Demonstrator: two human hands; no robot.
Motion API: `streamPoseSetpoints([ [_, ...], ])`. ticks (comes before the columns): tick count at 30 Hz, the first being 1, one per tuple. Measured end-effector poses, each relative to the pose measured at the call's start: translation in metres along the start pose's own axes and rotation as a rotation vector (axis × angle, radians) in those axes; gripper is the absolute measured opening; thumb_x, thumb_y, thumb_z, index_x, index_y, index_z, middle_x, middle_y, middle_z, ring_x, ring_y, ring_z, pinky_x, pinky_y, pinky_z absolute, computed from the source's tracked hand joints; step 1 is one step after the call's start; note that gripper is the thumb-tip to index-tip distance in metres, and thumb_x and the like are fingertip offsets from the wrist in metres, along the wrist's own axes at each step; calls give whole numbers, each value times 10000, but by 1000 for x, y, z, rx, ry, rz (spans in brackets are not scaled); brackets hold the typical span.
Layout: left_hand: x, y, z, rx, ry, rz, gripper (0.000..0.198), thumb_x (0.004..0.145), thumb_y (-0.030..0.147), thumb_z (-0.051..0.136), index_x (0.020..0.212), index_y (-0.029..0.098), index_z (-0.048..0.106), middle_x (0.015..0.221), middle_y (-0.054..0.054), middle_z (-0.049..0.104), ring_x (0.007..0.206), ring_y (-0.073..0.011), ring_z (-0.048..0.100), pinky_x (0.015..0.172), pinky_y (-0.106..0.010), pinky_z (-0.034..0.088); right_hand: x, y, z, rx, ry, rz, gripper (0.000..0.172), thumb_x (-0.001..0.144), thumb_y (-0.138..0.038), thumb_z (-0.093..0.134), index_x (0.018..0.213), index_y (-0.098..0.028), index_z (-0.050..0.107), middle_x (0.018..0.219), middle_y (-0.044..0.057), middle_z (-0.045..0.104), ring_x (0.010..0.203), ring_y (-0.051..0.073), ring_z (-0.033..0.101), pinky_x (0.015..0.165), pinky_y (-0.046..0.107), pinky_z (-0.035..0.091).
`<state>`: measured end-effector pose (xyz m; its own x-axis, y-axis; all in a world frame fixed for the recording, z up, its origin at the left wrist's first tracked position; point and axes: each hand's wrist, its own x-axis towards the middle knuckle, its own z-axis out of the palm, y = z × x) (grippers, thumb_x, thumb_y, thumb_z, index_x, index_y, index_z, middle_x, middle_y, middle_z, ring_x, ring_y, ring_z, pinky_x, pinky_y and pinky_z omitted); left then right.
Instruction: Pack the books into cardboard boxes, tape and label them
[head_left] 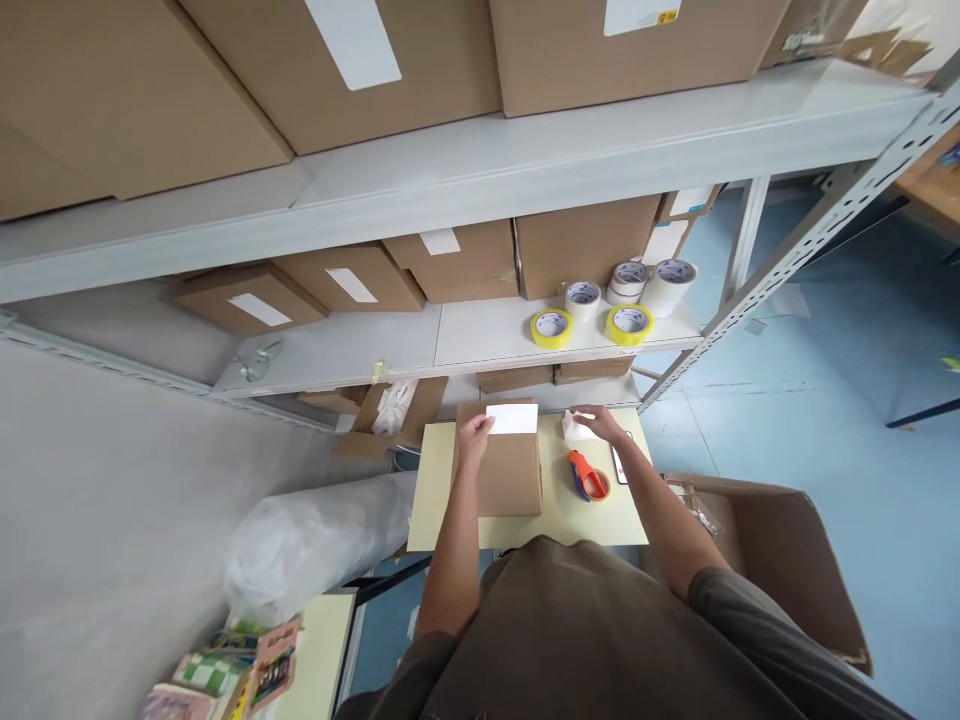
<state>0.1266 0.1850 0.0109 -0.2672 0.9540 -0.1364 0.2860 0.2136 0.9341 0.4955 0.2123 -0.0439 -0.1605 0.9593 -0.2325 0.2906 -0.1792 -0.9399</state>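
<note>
My left hand [474,440] pinches the left end of a white rectangular label [513,418]. The label lies over the far part of a closed cardboard box [508,475] on a pale yellow table. To the right, my right hand [598,421] reaches over some small white paper [576,431], its thumb and fingers slightly apart. Whether those fingertips touch the paper is hard to see. Nearer to me lies an orange and blue tape dispenser [589,477] with a roll of tape in it. A phone [621,462] rests partly hidden under my right forearm.
Metal shelving [480,185] rises beyond the table [559,530], holding cardboard boxes and several tape rolls [630,322]. A large open carton [787,550] stands on the right. Left are a plastic-wrapped roll [315,540] and a side table [322,640] with colourful packages.
</note>
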Motion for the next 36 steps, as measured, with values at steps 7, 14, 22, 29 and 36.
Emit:
streamPoseSetpoints([
  [7,-27,-11,40,-155,-4,-96,440,745,599,810,786,163,779,774,-46,738,782,-211,673,729,-297,515,-49,-32,41,8,265,-3,550,843,-686,709,1134,-229,802,1318,135,765,1252,343,680,1103,493,509],
  [14,-66,-10,22,-190,-180,278,211,859,398,774,962,233,857,1270,-129,768,1164,-295,719,1082,-461,538,-73,-99,140,398,83,101,496,844,-698,725,917,-211,778,965,107,796,897,264,736,790,384,586],
  [22,-75,-48,-60,-363,-126,-17,421,748,460,864,1047,166,823,1055,-141,795,967,-263,739,842,-368,584,-65,-127,230,291,27,48,376,715,-567,794,765,-203,711,723,18,709,688,191,586,651,318,448],
  [29,-75,-58,-108,-476,-135,-149,504,616,628,909,735,168,744,622,-1,639,585,-127,522,593,-258,410,-93,-125,268,359,44,113,412,755,-602,822,886,-223,726,861,23,758,781,192,708,723,310,526],
  [36,-80,-43,-102,-482,-147,-123,488,619,614,921,725,174,740,634,1,637,602,-129,522,601,-257,397,-129,-119,256,346,61,68,398,775,-599,818,852,-214,752,909,64,804,792,191,731,774,326,533],
])
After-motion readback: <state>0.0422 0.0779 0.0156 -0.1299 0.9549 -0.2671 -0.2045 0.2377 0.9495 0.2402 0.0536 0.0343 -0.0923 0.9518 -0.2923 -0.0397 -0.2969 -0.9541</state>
